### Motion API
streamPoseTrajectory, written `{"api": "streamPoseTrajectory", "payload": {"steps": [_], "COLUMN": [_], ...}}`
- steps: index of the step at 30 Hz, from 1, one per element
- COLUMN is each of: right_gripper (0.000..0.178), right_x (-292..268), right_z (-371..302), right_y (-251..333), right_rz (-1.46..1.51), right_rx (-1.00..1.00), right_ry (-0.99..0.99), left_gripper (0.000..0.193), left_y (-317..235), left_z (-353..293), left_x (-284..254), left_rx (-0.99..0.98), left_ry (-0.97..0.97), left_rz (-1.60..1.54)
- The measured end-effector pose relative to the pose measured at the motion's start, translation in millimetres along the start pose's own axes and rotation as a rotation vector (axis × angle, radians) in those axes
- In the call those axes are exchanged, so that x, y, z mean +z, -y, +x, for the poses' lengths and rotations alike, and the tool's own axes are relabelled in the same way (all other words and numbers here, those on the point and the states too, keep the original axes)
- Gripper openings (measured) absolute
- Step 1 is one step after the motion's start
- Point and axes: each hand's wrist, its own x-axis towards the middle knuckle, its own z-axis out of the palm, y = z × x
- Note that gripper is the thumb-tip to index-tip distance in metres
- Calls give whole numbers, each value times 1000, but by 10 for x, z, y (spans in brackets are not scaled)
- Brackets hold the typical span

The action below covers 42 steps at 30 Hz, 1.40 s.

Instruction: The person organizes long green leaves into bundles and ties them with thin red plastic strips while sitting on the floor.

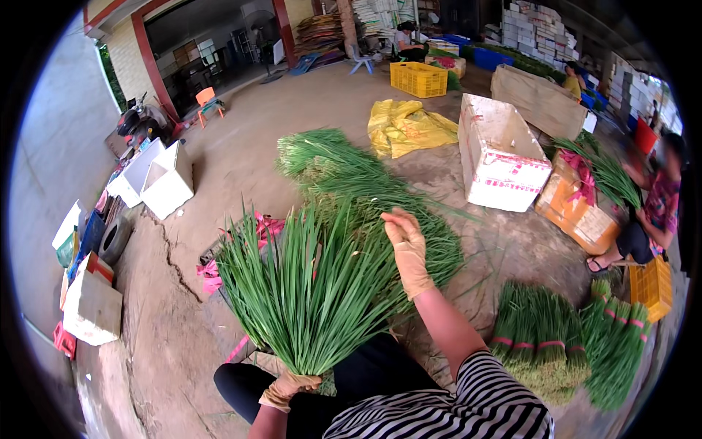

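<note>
Down at the lower edge, the left hand [289, 388], in a tan glove, is closed tight around the stems of a fanned bunch of green chives [307, 293], held upright over the person's dark trousers. The right hand [406, 249], gloved too, reaches up into the leaf tips with its fingers loosely curled; whether it pinches any leaves cannot be told. Underfoot is a bare concrete floor [175, 329], stained and split by a long crack [172, 260]. Just beyond the bunch, a loose heap of chives [351, 175] sprawls on the ground, with pink ties [212, 274] beside it. To the right, tied bundles [563, 344] lie stacked, their lower ends bent out of shape near the rim. Farther on stand a white foam box [501, 157], a yellow sheet [406, 128] and a yellow crate [418, 78]. At the right, another person [654, 205] sits working, blurred and partly cut off. At the left, white boxes [157, 175] and a tyre [113, 238] line the wall. Beyond everything, the open-sided shed holds stacked cartons [537, 29], too small to make out.
</note>
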Motion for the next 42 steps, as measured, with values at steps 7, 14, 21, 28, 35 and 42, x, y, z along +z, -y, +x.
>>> {"api": "streamPoseTrajectory", "payload": {"steps": [7,14,21,28,35,42], "right_gripper": [73,49,37,42,23,25], "right_x": [-46,67,116,18,-179,-192], "right_z": [132,351,283,170,163,172], "right_y": [528,669,437,133,403,172], "right_rz": [-783,-915,-900,426,310,56], "right_rx": [-472,-237,-586,234,273,433], "right_ry": [637,1032,1034,326,334,219], "left_gripper": [22,32,38,27,29,24], "left_y": [60,7,150,75,3,-137], "left_z": [60,92,98,76,18,14], "left_x": [-26,28,-98,-42,-2,129], "left_rx": [5,34,23,-13,12,33], "left_ry": [2,-9,23,30,-17,-15], "left_rz": [28,41,-3,-34,66,19]}}
